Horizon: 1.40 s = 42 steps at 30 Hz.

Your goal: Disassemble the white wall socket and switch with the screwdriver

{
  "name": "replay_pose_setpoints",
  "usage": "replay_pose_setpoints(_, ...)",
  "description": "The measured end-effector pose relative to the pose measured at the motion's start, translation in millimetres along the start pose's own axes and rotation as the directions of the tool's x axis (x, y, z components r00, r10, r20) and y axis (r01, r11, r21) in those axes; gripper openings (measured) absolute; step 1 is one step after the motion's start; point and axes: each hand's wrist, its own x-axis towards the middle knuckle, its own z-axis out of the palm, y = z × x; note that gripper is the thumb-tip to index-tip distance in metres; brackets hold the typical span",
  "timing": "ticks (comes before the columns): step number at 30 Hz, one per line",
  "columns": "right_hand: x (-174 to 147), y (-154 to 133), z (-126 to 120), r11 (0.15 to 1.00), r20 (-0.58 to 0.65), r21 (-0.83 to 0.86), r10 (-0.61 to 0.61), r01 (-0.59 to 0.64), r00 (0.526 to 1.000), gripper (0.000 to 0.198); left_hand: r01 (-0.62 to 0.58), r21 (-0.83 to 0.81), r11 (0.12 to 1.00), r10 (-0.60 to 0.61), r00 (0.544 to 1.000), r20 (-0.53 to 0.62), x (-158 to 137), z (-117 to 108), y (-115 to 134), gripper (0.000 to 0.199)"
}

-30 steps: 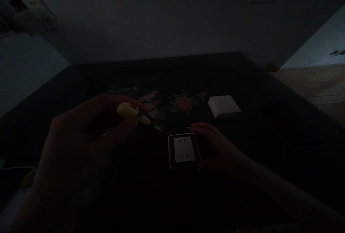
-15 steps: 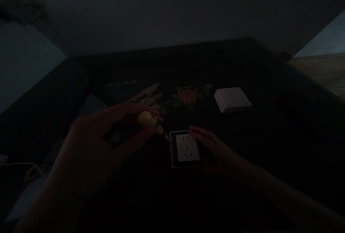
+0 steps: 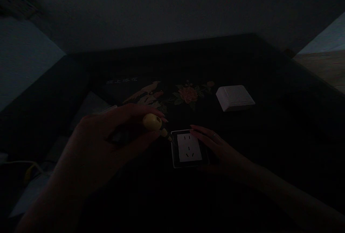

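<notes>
The picture is very dark. My left hand (image 3: 118,132) is closed round the yellow handle of a screwdriver (image 3: 152,122), whose shank slants down to the right. Its tip lies at the left edge of a wall socket (image 3: 189,148) with a white centre and a dark frame; whether it sits in a screw or slot cannot be told. My right hand (image 3: 215,145) grips the socket from the right, fingertips on its top edge and the thumb low in shadow. The socket lies face up on a dark surface.
A white square box (image 3: 235,97) lies at the back right. The dark table top (image 3: 167,64) bears a printed flower (image 3: 188,94) and birds. A pale cable (image 3: 24,162) and white papers or packets (image 3: 29,195) are at the left. A wall (image 3: 172,10) rises behind.
The view has shifted slightly. My left hand and the screwdriver have moved a little to the right, with the tip closer against the socket's left edge. The right hand keeps its hold.
</notes>
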Motion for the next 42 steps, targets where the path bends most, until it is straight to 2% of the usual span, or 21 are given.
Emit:
replay_pose_setpoints(5,-1,3,3,1.000,-0.016,-0.018,-0.019,0.019,1.000,0.096,-0.026,0.031,0.999,0.025,0.999,0.024,0,-2,2,0.021)
replay_pose_setpoints(10,-1,3,2,0.999,-0.032,-0.029,-0.044,0.043,0.999,0.097,-0.162,0.023,0.987,0.161,0.986,0.043,-1,0,5,0.035)
replay_pose_setpoints(13,-1,4,2,0.999,-0.023,-0.029,-0.037,0.036,0.999,0.099,-0.237,0.039,0.971,0.233,0.968,0.092,1,0,6,0.028)
replay_pose_setpoints(16,-1,4,2,0.999,-0.025,-0.034,-0.031,0.030,0.999,0.098,-0.257,0.043,0.965,0.249,0.959,0.133,3,-1,6,0.028)
replay_pose_setpoints(21,-2,3,2,0.999,-0.032,-0.031,-0.034,0.033,0.999,0.097,-0.254,-0.029,0.967,0.256,0.960,0.111,3,0,3,0.023)
replay_pose_setpoints(27,0,2,2,0.998,-0.029,-0.045,-0.048,0.047,0.998,0.097,-0.367,-0.116,0.923,0.377,0.922,0.083,2,3,9,0.019)
replay_pose_setpoints(32,0,3,4,0.997,-0.036,-0.062,-0.052,0.050,0.998,0.098,-0.350,0.000,0.937,0.350,0.937,-0.023,1,7,6,0.012)
replay_pose_setpoints(36,0,3,4,0.998,-0.025,-0.062,-0.030,0.028,0.999,0.098,-0.402,0.123,0.907,0.420,0.887,-0.192,2,21,1,0.012)
replay_pose_setpoints(38,-1,2,2,0.998,-0.026,-0.055,-0.030,0.028,0.999,0.099,-0.419,0.122,0.900,0.436,0.869,-0.235,2,27,1,0.012)
replay_pose_setpoints(40,-1,2,1,0.998,-0.024,-0.053,-0.033,0.032,0.999,0.100,-0.404,0.045,0.914,0.406,0.900,-0.161,2,28,4,0.021)
replay_pose_setpoints(42,-2,1,1,0.998,-0.022,-0.056,-0.039,0.038,0.999,0.100,-0.372,-0.056,0.926,0.373,0.928,-0.002,2,23,7,0.036)
